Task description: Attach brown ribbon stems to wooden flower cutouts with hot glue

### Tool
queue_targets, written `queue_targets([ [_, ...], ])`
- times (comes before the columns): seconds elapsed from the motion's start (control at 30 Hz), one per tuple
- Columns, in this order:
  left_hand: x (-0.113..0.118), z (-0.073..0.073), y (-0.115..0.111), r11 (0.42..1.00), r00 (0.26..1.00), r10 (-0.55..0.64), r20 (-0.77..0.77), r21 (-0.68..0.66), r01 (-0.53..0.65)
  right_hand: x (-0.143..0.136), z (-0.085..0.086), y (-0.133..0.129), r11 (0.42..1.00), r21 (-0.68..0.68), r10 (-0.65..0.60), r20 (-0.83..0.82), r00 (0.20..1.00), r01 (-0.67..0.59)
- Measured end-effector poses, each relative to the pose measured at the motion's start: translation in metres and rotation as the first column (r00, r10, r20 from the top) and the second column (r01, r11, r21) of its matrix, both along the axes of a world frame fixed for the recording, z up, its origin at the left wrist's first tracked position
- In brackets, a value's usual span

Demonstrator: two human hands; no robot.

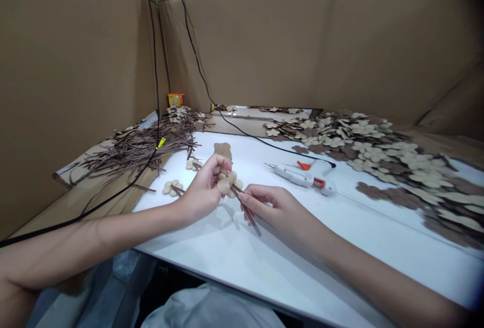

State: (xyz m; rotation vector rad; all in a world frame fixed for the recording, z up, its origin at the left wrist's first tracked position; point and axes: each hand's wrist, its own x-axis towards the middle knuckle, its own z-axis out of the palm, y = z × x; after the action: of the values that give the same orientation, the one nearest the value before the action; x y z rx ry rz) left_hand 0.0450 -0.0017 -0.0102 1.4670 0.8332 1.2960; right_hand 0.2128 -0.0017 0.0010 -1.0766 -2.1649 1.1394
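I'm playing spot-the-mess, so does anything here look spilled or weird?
A bit: the pile of brown strips on the left looks tangled, with ends poking every way and a few strays near its edge. A black cable crosses it in this view, which adds to the muddle. I can't see anything broken.

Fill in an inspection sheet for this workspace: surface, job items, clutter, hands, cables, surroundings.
Surface: flat white tabletop, partly covered.
Job items: beige felt-like petalled flower; thin brown stitched strips meeting it.
Clutter: heaped narrow brown strips, left; flat beige-and-brown flower cutouts, right; white pointed plastic tool between.
Hands: left hand pinches flower; right hand grips stitched strips.
Cables: thin black cable reaches tabletop; yellow-tagged black cable, left.
Surroundings: brown cardboard walls.
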Motion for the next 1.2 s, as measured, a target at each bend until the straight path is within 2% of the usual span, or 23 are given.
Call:
queue_targets([
  [0.27,-0.0045,-0.0058,0.0025,0.999,0.998,0.002,-0.059,0.035,0.0,-0.0013,-0.0003,-0.0019,1.0,-0.026,-0.013,-0.007,1.0,0.013],
  [0.37,-0.0059,-0.0085,0.0051,0.998,0.993,0.036,-0.108,0.056,-0.03,-0.0014,0.0005,-0.0032,0.999,-0.03,-0.039,0.028,0.999,0.04],
  [0.5,-0.0065,-0.0081,0.0059,0.996,0.986,0.079,-0.148,0.057,-0.072,-0.001,0.0008,-0.0042,0.998,-0.055,-0.009,0.032,0.999,0.01],
  [0.73,-0.0045,-0.0064,0.002,0.999,0.989,0.007,-0.151,0.036,-0.002,-0.0023,-0.0015,-0.0041,0.996,-0.086,0.013,-0.042,0.999,-0.016],
  [1.0,-0.0046,-0.0049,0.0035,0.993,0.989,-0.064,-0.136,-0.111,0.049,-0.0029,0.0015,-0.0046,0.997,-0.083,-0.01,-0.026,1.0,0.008],
  [1.1,-0.0067,-0.0071,0.0052,0.969,0.988,-0.137,-0.068,-0.215,0.12,-0.002,0.0025,-0.0036,0.996,-0.094,-0.019,-0.056,0.998,0.014],
  [1.2,-0.0091,-0.0091,0.0064,0.95,0.982,-0.189,-0.01,-0.254,0.181,-0.0021,0.0033,-0.0027,0.994,-0.111,-0.024,-0.078,0.997,0.015],
])
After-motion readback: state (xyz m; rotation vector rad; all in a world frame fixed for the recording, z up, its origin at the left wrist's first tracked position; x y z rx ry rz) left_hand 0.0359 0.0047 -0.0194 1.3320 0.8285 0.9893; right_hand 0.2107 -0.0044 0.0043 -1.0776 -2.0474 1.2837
